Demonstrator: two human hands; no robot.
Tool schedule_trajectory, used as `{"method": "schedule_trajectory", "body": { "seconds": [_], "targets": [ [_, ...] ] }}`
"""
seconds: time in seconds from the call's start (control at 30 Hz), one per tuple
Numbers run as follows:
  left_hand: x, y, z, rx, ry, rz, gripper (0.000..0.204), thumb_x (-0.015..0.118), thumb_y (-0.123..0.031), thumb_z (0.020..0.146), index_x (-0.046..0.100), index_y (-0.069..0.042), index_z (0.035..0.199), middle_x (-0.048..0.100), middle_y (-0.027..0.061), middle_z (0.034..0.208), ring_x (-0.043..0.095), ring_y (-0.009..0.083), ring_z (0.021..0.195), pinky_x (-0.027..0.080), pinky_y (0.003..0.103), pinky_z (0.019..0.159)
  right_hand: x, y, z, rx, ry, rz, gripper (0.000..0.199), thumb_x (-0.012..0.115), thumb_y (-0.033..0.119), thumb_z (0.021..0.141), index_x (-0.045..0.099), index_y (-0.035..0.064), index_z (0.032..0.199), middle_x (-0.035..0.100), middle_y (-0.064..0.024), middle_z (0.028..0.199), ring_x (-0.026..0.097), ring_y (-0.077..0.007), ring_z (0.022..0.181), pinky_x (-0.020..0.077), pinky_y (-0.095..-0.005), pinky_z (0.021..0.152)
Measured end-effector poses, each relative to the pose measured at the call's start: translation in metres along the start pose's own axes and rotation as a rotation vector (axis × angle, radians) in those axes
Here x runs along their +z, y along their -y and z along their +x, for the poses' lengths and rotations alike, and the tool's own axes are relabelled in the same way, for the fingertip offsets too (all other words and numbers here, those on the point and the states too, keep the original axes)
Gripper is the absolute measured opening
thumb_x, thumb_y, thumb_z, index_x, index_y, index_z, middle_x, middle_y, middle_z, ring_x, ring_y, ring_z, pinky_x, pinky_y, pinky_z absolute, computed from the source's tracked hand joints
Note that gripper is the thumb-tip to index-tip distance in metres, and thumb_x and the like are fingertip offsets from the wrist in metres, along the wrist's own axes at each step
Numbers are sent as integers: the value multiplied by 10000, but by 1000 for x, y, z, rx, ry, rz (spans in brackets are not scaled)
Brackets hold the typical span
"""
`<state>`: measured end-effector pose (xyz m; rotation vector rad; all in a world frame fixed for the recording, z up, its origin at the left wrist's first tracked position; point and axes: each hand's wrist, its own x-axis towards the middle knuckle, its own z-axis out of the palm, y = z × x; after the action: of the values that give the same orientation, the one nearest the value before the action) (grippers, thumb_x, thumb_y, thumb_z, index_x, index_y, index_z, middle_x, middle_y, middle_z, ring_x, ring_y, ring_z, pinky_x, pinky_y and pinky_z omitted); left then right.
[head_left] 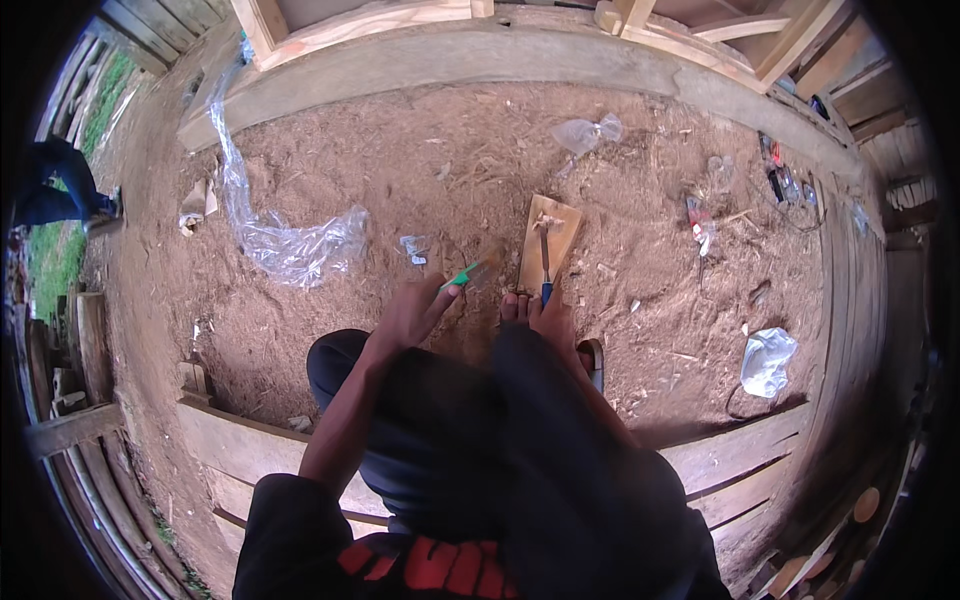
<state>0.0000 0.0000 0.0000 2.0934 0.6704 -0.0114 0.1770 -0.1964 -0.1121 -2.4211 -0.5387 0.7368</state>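
My left hand (415, 310) is closed around the bright green handle of a small tool (462, 277). The tool's far end is a brownish blur, so its kind cannot be made out. My right hand (553, 318) grips the dark blue handle of a slim tool with a long metal shaft (545, 255), which looks like a chisel. This shaft lies along a small wooden board (562, 235) on the ground. Pale shavings (548, 220) sit at its far end. What look like toes (514, 306) press by the board's near edge.
Clear plastic sheeting (295, 248) lies to the left, and a plastic bag (588, 133) beyond the board. A white bag (768, 362) and scattered tools (700, 225) are at right. Wooden planks (250, 440) run behind my legs. Another person's leg (62, 180) shows far left.
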Motion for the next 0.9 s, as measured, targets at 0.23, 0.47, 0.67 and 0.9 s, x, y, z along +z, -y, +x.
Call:
{"method": "schedule_trajectory", "body": {
  "seconds": [0.23,0.47,0.67,0.9],
  "targets": [
    [15,15,5,63,-72,-45,449,460,-405,997,526,18,862,490,226,652,519,399,644,392,471,612,-20,3,4,-70,36,82,367,519,292,897,528,-12,1103,635,-282,771,637,-458,688,507,-531,593],
    [16,17,5,-23,-26,-57,483,438,-422,1007,508,20,825,421,171,601,447,298,568,379,434,585,-90,54,17,266,528,367,226,503,293,943,494,67,948,538,-45,656,510,-127,481,417,-276,413],
    [16,11,9,29,-32,-83,484,444,-426,1005,505,22,832,420,165,603,455,279,572,372,427,582,-11,8,-6,12,18,-48,353,497,291,916,472,-8,1100,624,-327,822,614,-506,793,489,-586,684],
    [17,15,7,62,-40,-66,473,439,-420,1007,508,25,864,429,190,612,463,339,589,368,443,592,-41,18,-13,36,40,32,357,554,293,898,513,-20,1064,637,-293,795,647,-472,743,510,-549,676]
  ]
}}
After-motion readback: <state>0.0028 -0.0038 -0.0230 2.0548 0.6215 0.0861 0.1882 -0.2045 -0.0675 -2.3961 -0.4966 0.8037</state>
